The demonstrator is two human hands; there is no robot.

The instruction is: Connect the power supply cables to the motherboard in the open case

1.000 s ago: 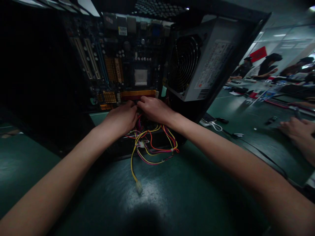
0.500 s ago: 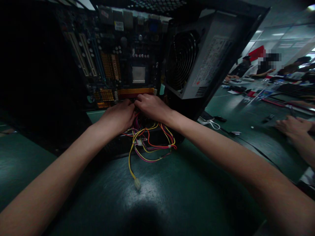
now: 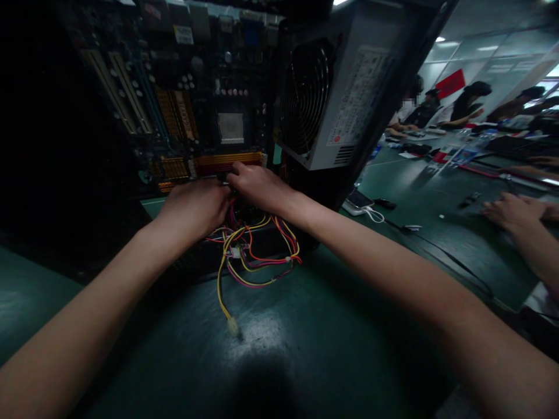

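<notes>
Bare hands [image 3: 227,192] nr thin glossy wires [image 3: 253,250]

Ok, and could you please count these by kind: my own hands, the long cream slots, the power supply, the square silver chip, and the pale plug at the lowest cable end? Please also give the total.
Own hands, left hand and right hand: 2
Long cream slots: 2
Power supply: 1
Square silver chip: 1
Pale plug: 1
Total: 7

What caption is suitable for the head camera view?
Left hand beside right hand, below memory slots, in an open computer case, above loose cables.
</notes>
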